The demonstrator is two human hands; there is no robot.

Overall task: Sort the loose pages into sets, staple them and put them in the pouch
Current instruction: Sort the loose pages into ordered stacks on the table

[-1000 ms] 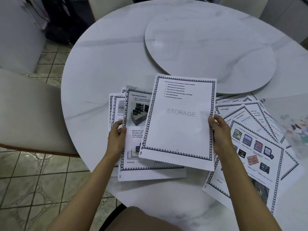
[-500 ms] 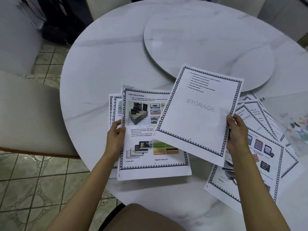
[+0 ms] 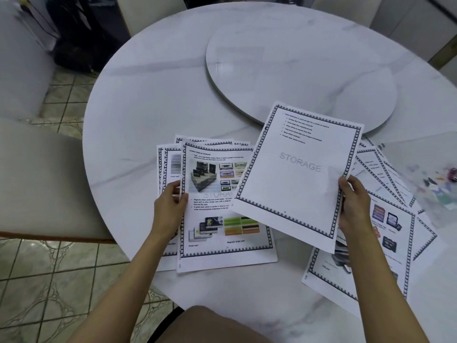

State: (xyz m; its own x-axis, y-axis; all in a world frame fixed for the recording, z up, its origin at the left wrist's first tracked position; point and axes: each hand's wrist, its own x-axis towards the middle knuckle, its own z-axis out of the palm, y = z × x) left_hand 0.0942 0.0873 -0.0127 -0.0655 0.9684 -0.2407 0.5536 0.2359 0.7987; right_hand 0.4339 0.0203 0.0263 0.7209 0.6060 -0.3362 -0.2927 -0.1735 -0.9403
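My right hand [image 3: 353, 201] grips the right edge of a bordered page marked STORAGE [image 3: 296, 169], held tilted above the table between two groups of paper. My left hand [image 3: 170, 206] pinches the left edge of a small stack of pages [image 3: 222, 214]; its top sheet shows photos of tapes and cards. A fanned spread of several more bordered pages [image 3: 390, 219] lies to the right, partly under the lifted sheet and my right arm. At the far right edge lies a clear pouch [image 3: 432, 179] with coloured bits showing through it.
The round white marble table [image 3: 148, 107] carries a raised turntable disc [image 3: 296, 63] at its centre. A beige chair seat [image 3: 42, 184] stands to the left over a tiled floor. More chair backs stand beyond the far rim.
My right hand has carried the STORAGE page off the left stack, rightward and turned clockwise, uncovering the photo page beneath. My left hand has kept its hold on the stack.
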